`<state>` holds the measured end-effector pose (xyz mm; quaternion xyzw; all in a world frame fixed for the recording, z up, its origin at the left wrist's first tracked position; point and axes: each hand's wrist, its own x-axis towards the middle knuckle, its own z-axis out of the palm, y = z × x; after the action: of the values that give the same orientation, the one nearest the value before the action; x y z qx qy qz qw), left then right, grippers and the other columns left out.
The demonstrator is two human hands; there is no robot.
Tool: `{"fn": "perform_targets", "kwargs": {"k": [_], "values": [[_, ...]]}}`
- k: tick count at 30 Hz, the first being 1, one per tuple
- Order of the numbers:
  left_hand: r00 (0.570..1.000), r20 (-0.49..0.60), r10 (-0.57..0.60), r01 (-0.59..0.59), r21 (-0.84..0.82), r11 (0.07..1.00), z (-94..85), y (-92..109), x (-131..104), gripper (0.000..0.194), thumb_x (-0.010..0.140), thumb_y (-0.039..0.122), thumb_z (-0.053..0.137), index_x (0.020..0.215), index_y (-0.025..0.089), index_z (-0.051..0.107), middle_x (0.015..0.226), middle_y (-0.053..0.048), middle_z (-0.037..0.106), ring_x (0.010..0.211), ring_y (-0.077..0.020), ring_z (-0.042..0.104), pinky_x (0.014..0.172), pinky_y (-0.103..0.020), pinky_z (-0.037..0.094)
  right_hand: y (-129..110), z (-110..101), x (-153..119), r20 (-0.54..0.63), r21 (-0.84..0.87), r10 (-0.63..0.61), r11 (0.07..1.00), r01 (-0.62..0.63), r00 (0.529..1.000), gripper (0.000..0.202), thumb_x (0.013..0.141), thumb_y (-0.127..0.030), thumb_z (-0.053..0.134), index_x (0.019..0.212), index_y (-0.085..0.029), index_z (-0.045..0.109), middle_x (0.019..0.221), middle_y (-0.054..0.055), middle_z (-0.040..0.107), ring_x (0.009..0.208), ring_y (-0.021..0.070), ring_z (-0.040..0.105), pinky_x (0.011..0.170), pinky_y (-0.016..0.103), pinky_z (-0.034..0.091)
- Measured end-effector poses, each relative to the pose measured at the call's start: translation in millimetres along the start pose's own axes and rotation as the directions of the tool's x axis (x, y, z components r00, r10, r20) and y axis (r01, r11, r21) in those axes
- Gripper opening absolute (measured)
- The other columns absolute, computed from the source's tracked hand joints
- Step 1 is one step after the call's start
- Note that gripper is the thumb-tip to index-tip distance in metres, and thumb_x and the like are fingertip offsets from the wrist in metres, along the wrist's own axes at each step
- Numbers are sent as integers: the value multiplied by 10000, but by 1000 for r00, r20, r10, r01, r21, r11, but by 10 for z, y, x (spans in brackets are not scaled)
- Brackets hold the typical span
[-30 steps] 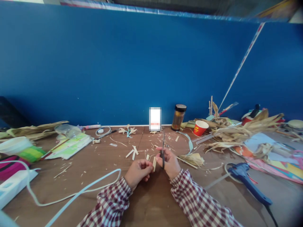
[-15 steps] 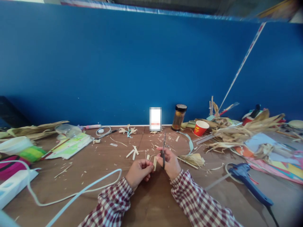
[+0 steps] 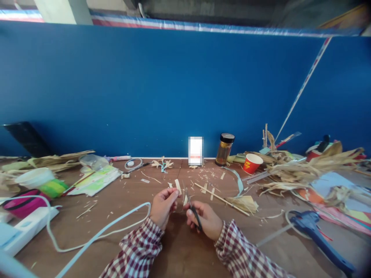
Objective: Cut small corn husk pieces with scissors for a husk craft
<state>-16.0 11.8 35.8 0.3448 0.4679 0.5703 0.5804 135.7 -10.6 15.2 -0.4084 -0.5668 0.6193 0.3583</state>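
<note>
My left hand [image 3: 164, 205] pinches a short pale strip of corn husk [image 3: 177, 186], which stands up from between thumb and fingertips. In my right hand [image 3: 205, 219] is a pair of dark-handled scissors [image 3: 194, 214]. Their blades point up and to the left, just right of the strip and apart from it. Beyond my hands, pale husk scraps [image 3: 204, 188] and a thin stick [image 3: 222, 199] lie on the brown table. A broad piece of dried husk [image 3: 245, 204] rests against the stick.
On the right lie a blue glue gun [image 3: 321, 239], heaped dried husks [image 3: 313, 170] and a red paper cup [image 3: 252, 163]. A lidded jar [image 3: 225, 150] stands by the blue partition [image 3: 185, 85]. To the left are a white power strip [image 3: 29, 229], a looping cable [image 3: 116, 229] and a husk flower [image 3: 162, 164].
The strip in my left hand is now raised and tilted left. My right hand has lowered slightly, and the scissors have swung toward the left. The whole view has shifted a little.
</note>
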Motion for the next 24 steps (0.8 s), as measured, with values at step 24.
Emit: {"fn": "perform_targets", "kwargs": {"k": [24], "values": [[997,36,-71,76,-142,987,15,-91,26,296,520,288,762,704,110,615,556,26,582,394,-19,422,357,-126,329,32,4,-12,88,-72,-22,997,28,996,385,760,-489,527,920,-139,541,585,-15,548,477,79,486,472,197,403]]}}
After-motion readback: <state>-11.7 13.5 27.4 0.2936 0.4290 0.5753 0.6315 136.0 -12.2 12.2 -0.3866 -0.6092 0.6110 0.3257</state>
